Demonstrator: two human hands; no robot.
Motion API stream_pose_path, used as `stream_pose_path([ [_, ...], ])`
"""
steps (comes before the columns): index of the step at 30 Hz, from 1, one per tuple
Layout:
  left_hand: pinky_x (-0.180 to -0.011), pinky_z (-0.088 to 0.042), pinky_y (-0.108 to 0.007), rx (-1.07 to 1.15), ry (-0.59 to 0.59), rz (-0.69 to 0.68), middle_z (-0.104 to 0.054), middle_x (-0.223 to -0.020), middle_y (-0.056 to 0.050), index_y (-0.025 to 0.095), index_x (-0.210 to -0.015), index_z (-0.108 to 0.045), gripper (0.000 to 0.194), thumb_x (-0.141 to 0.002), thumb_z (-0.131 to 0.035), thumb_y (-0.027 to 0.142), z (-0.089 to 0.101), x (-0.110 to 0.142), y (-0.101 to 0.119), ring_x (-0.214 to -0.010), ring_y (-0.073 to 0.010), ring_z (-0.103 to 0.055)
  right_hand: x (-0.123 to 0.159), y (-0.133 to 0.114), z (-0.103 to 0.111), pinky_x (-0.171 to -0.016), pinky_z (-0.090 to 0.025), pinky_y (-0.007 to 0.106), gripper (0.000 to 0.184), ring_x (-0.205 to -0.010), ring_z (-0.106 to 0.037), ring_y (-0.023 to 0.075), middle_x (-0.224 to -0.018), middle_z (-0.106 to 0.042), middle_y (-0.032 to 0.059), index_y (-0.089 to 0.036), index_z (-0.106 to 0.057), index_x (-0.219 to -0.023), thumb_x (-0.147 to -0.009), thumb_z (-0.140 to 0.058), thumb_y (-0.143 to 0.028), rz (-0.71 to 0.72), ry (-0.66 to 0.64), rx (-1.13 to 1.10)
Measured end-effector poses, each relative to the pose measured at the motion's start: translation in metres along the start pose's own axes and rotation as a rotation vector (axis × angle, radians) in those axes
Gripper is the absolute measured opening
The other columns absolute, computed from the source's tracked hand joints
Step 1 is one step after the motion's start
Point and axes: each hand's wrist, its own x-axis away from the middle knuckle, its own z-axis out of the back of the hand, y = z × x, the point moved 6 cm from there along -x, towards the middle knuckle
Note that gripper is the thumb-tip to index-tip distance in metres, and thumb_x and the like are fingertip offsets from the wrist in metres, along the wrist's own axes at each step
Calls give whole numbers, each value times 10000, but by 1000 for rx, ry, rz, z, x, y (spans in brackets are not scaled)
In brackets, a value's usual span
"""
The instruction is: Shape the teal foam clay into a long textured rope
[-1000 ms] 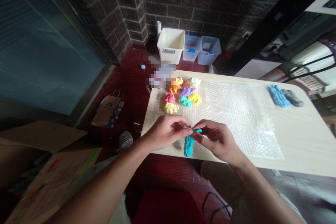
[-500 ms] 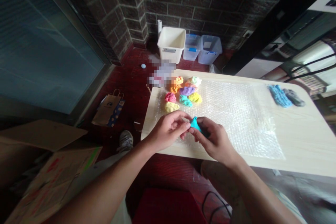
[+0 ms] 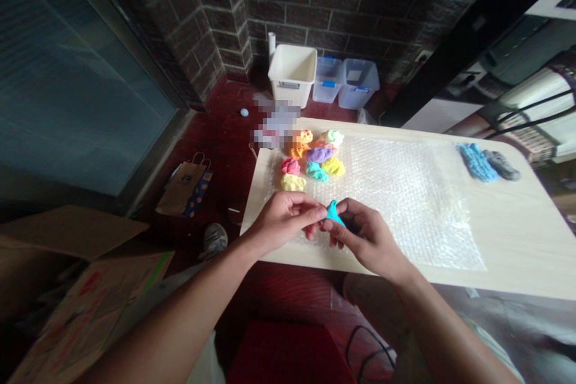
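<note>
Between my two hands, over the near edge of the table, is a turquoise lump of soft modelling clay (image 3: 333,213) with a peaked top. My right hand (image 3: 363,233) is closed round it, thumb in front and fingers behind, hiding part of it. My left hand (image 3: 288,219) pinches at its left edge with thumb and fingertips. Just beyond my hands, several clay lumps lie on bubble wrap (image 3: 396,192): a pale yellow lump (image 3: 293,182), a red lump (image 3: 290,166), a teal lump (image 3: 317,171), a bright yellow lump (image 3: 333,166), a purple lump (image 3: 319,155) and an orange lump (image 3: 299,150).
At the far right of the wooden table (image 3: 522,228) lie a blue lump (image 3: 477,162) and a grey lump (image 3: 501,165). Past the table stand a cream bin (image 3: 292,75) and two clear bins. On the left floor are a paper bag (image 3: 182,189) and an open cardboard box (image 3: 90,294).
The turquoise clay hung down below my fingers a second ago; now it is gathered up into my right hand. My hands have come slightly closer around it.
</note>
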Motion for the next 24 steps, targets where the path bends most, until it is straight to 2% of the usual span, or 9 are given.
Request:
stream_pose_path([
  [4,-587,-490,-212,-152,-84,-38,-715,-746,-46,113,-833,-733,329,-840,-814,432,-1,0,0,-605,-101,-601,2,3,-1,-553,-519,252,344,-624,-636,136,-767,-715,35,-180,-630,-925,-878,-806,-473,-20,-34,-42],
  [10,-574,-444,-210,-225,-44,-88,-637,-632,-14,108,-781,-738,347,-869,-786,441,4,3,10,-583,-100,-564,1,6,-2,-538,-528,239,386,-625,-694,141,-840,-733,47,-176,-601,-971,-843,-848,-443,-78,-18,-158],
  [14,-556,-432,-215,-200,-11,-55,-619,-612,-10,101,-816,-730,347,-879,-773,440,8,3,9,-565,-102,-552,-1,4,-5,-555,-551,251,354,-634,-706,148,-849,-747,62,-176,-601,-960,-876,-815,-445,-68,-33,-167],
  [16,-579,-447,-217,-172,-46,-36,-624,-639,-11,102,-842,-714,336,-893,-760,431,6,2,5,-590,-106,-569,-1,3,-5,-574,-567,258,331,-643,-705,147,-864,-756,69,-175,-611,-966,-900,-792,-444,-57,-43,-171],
  [20,-637,-490,-222,-106,-123,-22,-672,-816,-21,126,-1010,-702,323,-858,-808,390,0,1,-1,-678,-112,-617,-1,4,-3,-622,-582,253,271,-667,-682,134,-829,-743,50,-172,-647,-972,-941,-751,-420,-9,-29,-164],
  [24,-655,-527,-233,-144,-63,-58,-691,-789,-38,106,-968,-730,321,-876,-785,408,4,-1,-1,-684,-130,-652,-2,4,-3,-623,-575,261,264,-670,-673,133,-911,-760,67,-181,-631,-1059,-971,-712,-416,2,-30,-188],
])
